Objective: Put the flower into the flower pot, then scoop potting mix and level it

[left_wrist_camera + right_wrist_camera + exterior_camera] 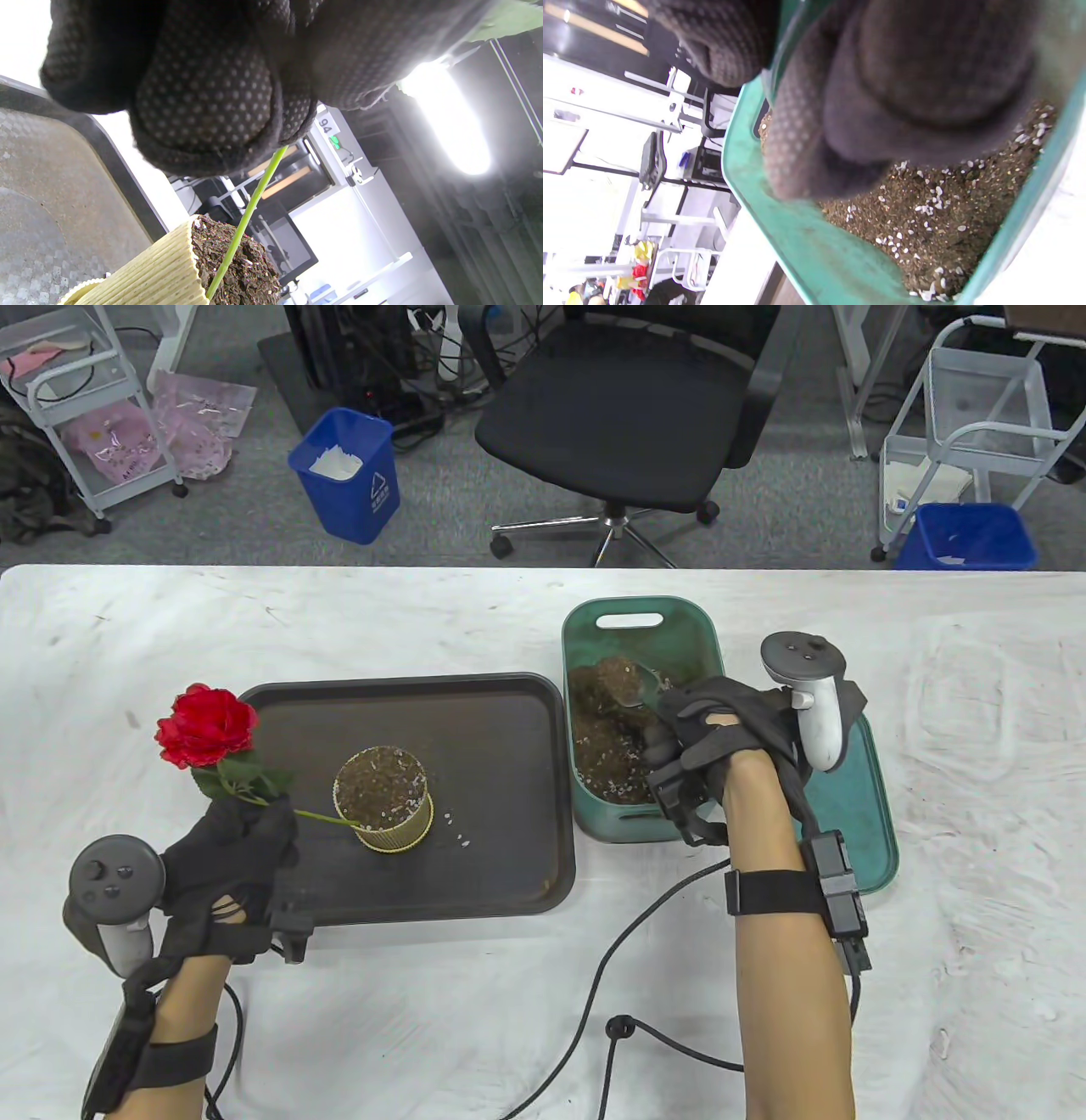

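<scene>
The left hand (227, 848) sat low at the near left, its fingers (203, 97) curled tight in a pinch, forearm bare above a wrist strap; the right hand (721, 738) reached forward, fingers (797, 140) curled downward in a grip, forearm stretched straight out.

a tray (407, 891) lay on the table (424, 1027), left of a bin (645, 615) that stood just beside it. the flower pot (383, 799) stood on the tray. the flower (206, 727) leaned out to the pot's left, its stem end in the pot's mix, over the tray's left edge. potting mix (607, 729) lay in the bin. a lid (857, 814) lay under the bin, jutting out on its right.
</scene>
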